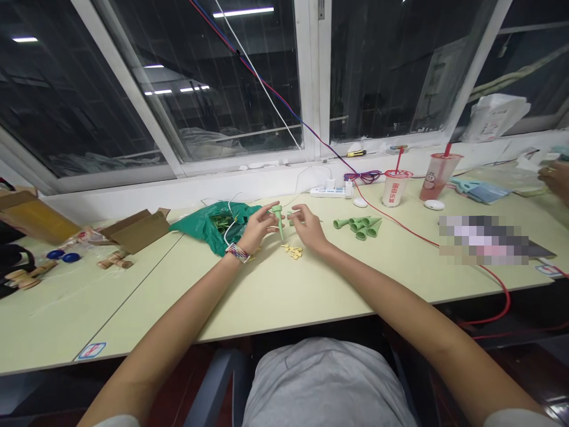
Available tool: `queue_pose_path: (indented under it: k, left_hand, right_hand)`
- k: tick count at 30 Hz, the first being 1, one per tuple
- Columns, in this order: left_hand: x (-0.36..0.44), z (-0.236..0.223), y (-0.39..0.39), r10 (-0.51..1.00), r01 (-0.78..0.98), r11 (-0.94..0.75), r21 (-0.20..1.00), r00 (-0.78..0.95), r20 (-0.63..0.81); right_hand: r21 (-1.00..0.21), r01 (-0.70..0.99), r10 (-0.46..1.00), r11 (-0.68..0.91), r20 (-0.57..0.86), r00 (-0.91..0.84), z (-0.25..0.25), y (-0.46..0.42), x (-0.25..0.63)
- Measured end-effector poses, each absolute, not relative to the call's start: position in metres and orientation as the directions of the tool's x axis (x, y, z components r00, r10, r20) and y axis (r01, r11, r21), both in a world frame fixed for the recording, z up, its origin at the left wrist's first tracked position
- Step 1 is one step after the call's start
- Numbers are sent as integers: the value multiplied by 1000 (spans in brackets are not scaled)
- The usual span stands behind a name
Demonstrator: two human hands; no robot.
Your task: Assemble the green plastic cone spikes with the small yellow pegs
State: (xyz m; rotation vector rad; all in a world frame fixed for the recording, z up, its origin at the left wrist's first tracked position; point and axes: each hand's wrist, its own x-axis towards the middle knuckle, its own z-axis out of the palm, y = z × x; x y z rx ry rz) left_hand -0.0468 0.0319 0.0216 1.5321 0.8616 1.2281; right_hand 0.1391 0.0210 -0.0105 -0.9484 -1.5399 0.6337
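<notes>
Fabric of a grey shirt (329, 385) shows nearest, beside a chair armrest (211, 388). Beyond it, small yellow pieces (294, 252) lie loose on the pale surface (275, 302), between the forearms. Just past them, the left hand (262, 228) has its grip closed around a green cone (279, 222), held tip down above the surface. The right hand (307, 226), near it, pinches a small green piece (290, 218) partly hidden by the fingers. Left of the hands sits an open green bag (195, 226) with more green pieces inside; to the right, several green cones (365, 228) lie clustered. Farther back are a white power strip (329, 193) and two drink cups (395, 190) with red straws. Another person's hand (555, 178) shows at the far right. Windows (240, 77) rise behind.
</notes>
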Motion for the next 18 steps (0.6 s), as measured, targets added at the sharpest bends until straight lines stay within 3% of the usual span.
queue_pose_path:
  k: [2,4,7,9,12,18]
  left_hand:
    - [-56,23,39,933,-62,-296,953,194,302]
    - [-65,25,47,941,-66,-308,949,127,314]
    - [-78,28,60,945,-53,-321,946,52,323]
    - [-85,29,67,938,-42,-345,937,21,347]
    - [-90,27,72,931,-30,-364,931,-35,363]
    - [-94,11,69,920,70,-386,920,-48,390]
  right_hand:
    - [-697,423,794,579,600,-98,-14,17,133]
    - [-499,558,711,663,653,-261,-15,11,125]
    - [-204,555,538,807,640,-548,-17,-2,108]
    - [-72,486,429,871,593,-682,-18,-9,95]
    - [19,420,342,907,547,-764,-21,-15,77]
    - [67,376,285,924,534,-796,-28,-21,63]
